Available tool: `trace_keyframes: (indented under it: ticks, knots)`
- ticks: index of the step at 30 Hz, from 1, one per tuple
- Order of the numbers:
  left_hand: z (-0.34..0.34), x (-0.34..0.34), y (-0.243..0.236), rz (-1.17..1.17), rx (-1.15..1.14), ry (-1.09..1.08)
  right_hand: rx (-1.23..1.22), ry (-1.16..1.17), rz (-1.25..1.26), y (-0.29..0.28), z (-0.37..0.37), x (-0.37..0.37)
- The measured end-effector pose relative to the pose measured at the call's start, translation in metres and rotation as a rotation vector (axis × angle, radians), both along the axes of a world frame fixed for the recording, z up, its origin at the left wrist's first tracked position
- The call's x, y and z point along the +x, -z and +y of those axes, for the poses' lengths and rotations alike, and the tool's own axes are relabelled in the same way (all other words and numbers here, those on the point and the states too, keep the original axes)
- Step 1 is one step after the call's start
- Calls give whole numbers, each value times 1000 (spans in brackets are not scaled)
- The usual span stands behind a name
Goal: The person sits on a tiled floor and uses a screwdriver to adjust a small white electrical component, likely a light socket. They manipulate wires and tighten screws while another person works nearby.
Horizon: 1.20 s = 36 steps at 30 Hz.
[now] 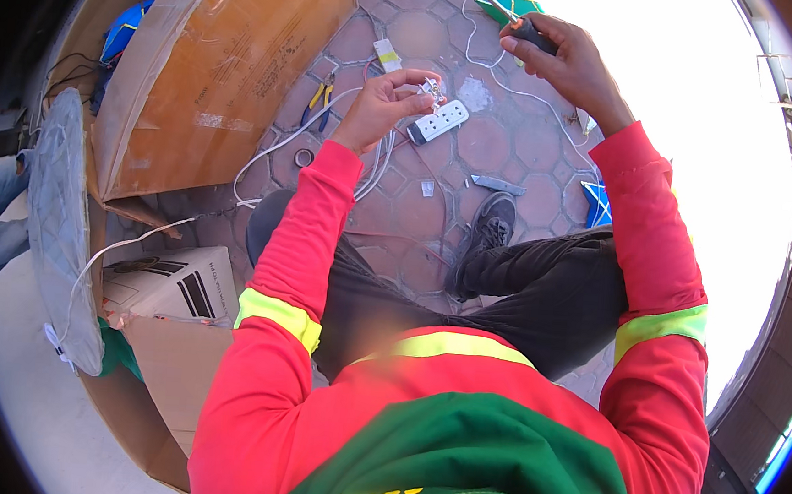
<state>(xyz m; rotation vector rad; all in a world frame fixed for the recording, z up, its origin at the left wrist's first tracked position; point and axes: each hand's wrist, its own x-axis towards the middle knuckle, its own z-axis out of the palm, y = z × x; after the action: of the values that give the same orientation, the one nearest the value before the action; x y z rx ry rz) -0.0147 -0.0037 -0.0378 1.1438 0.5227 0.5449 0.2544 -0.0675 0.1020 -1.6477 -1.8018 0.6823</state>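
The left hand [380, 106] is raised in front of the person, fingers curled in, pinching a small pale electrical part [431, 91] between thumb and fingertips. The right hand [570, 62] is closed around the dark handle of a screwdriver [530, 36], whose orange collar and thin shaft run up and away toward the left, beyond the left hand's part. Just below and beside the left hand's fingertips a white power strip [440, 121] lies on the hexagonal paving [504, 144], its white cable [279, 147] looping down past the left wrist. Farther to the left of that hand lie pliers with yellow and blue grips [318, 100] and a small ring [303, 157]. Below the hands the person's dark shoe [484, 235] rests on the pavers. Well to the left of the left arm stands a large brown cardboard box [216, 69], with a white appliance [178, 282] nearer the left elbow
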Motion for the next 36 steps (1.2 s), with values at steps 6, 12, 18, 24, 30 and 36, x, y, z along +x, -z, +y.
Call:
trace_keyframes:
  ticks: [6, 12, 18, 24, 30, 36]
  knots:
    - [-20, -8, 111, 394, -224, 83, -95, -20, -177, 10, 0, 25]
    - [-48, -34, 183, 563, -345, -48, -400, -137, -242, 119, -29, 77]
    - [-98, -37, 222, 757, -440, -221, -574, -130, -348, 274, -113, 83]
    - [-114, -38, 250, 928, -222, -187, -449, 118, -316, 336, -141, 84]
    - [-144, -31, 266, 1092, 128, -84, -386, 125, -377, 352, -146, 98]
    - [-141, -28, 257, 1070, 198, -129, -459, 116, -408, 358, -148, 102]
